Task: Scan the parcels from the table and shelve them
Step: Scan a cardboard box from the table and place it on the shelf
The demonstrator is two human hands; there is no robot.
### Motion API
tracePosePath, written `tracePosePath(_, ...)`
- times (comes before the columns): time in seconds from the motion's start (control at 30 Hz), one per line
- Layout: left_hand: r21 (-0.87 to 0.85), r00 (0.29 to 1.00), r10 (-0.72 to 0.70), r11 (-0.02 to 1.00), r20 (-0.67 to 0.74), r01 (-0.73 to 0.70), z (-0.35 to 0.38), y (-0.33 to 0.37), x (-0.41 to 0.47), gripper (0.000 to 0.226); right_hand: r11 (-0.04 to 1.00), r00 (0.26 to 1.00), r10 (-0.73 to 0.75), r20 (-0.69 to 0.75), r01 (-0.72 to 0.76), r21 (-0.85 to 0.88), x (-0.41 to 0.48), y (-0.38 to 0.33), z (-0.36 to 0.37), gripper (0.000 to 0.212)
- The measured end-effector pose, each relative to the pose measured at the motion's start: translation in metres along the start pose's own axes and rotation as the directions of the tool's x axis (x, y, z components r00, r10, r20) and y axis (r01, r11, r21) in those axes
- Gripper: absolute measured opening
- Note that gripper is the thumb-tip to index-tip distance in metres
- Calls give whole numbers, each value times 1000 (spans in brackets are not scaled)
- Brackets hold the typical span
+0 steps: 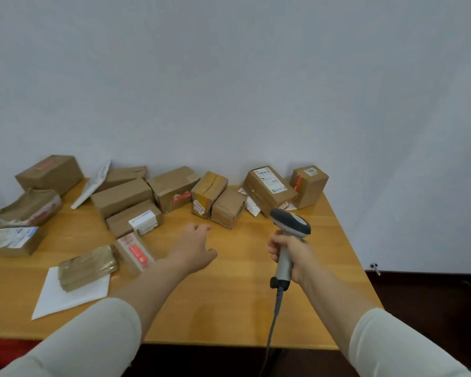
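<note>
Several brown cardboard parcels lie along the back of the wooden table [242,308]. My right hand [291,254] grips the handle of a grey barcode scanner [290,224], its head pointing left and away, its cable hanging over the front edge. My left hand [195,247] hovers over the bare middle of the table, fingers loosely curled, holding nothing. The nearest parcels ahead of it are a small plain box [227,208] and a taped box with a label [208,193]. A labelled box [268,186] stands just behind the scanner.
More parcels crowd the left side: a red-labelled packet [135,253], a wrapped bundle [87,268] on a white envelope [65,297], and a flat labelled box [11,240]. A white wall rises behind the table. Dark floor lies to the right.
</note>
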State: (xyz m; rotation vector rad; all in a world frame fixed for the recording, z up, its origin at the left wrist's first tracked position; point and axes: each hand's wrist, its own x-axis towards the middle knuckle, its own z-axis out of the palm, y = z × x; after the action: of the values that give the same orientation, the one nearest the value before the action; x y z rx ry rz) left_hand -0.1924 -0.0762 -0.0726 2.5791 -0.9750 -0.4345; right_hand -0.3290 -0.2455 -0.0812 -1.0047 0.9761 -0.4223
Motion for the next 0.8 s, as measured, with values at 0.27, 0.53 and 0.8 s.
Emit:
tracePosePath(0.27,-280,977,-164,939,139,197,51,104,164,64,998,999,53,-5,-53,-34,163,-79,-49,13)
tracePosePath(0.53,-652,864,-401,575,303,495,91,135,267,69,918,982,-52,182,119,-378,279,-105,-36,67)
tracePosePath(0.8,-783,803,-376,253,462,568,129,121,312,64,905,955,-9,296,133,-403,319,-107,-26,52)
